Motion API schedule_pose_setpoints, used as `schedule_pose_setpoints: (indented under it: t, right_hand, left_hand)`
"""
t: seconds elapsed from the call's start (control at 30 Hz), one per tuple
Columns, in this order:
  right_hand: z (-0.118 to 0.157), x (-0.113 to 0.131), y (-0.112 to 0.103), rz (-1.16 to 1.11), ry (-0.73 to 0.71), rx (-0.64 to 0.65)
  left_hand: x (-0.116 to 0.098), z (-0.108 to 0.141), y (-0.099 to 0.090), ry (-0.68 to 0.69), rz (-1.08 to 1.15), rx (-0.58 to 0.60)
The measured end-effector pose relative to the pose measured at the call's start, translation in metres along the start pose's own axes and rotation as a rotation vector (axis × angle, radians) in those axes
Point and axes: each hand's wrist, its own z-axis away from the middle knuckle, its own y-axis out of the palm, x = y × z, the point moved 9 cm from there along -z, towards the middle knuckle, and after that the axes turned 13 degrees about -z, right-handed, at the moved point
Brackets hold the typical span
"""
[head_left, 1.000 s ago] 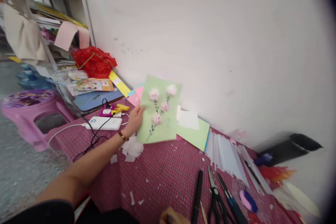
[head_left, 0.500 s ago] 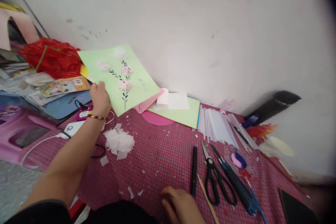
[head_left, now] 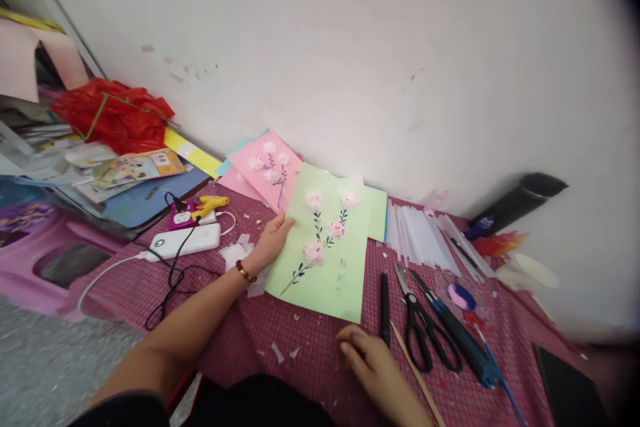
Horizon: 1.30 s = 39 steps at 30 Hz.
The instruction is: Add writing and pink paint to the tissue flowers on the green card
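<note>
My left hand [head_left: 273, 240] grips the left edge of a light green sheet of paper [head_left: 280, 280]. Pale pink, puffy paper flowers [head_left: 314, 252] and painted dark stems with leaves decorate it, with small writing at lower right. The sheet lies tilted over the table and covers part of a pile of white paper squares [head_left: 235, 253]. My right hand [head_left: 373, 363] rests just below the sheet's lower right corner, its fingers curled in loosely, with nothing visible in them. Close beside it lie a black pen [head_left: 385, 307], a wooden stick [head_left: 415, 373] and black-handled scissors [head_left: 420, 327].
Behind the sheet are a pink flower card [head_left: 265, 163] and more coloured paper. At left lie a white power bank [head_left: 187, 240], black cables and a yellow glue gun [head_left: 213, 203]. White strips [head_left: 415, 233], a blue cutter [head_left: 460, 340] and a black cylinder [head_left: 520, 203] are at right.
My left hand has brought the green sheet down and to the right, from above the table's left side to the middle. The pink card behind has come into view. My right hand stays near the pen.
</note>
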Motion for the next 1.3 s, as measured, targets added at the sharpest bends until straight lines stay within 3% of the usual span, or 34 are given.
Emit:
schedule_pose_setpoints:
  t: [0.3,0.47,0.73,1.1,1.2,1.3]
  right_hand:
    - [-0.004,-0.004,-0.006,-0.030,-0.035,-0.119]
    - [-0.003,-0.003,-0.007,0.024,-0.069,-0.203]
    - [-0.004,-0.008,-0.014,-0.064,-0.007,-0.241]
    - [0.000,-0.033,-0.022,-0.218,0.119,-0.265]
    - [0.006,-0.042,-0.033,-0.286,0.149,-0.299]
    - [0.014,-0.045,-0.051,-0.367,0.145,-0.411]
  left_hand:
    - [0.028,-0.005,0.030,0.105,-0.357,0.112]
    - [0.040,-0.009,0.037,0.124,-0.500,0.182]
    - [0.030,-0.008,0.040,0.193,-0.679,0.213]
    - [0.023,-0.002,0.050,0.128,-0.964,0.277]
    - [0.019,-0.001,0.054,0.111,-0.952,0.311]
    - [0.017,-0.001,0.058,0.106,-0.904,0.357]
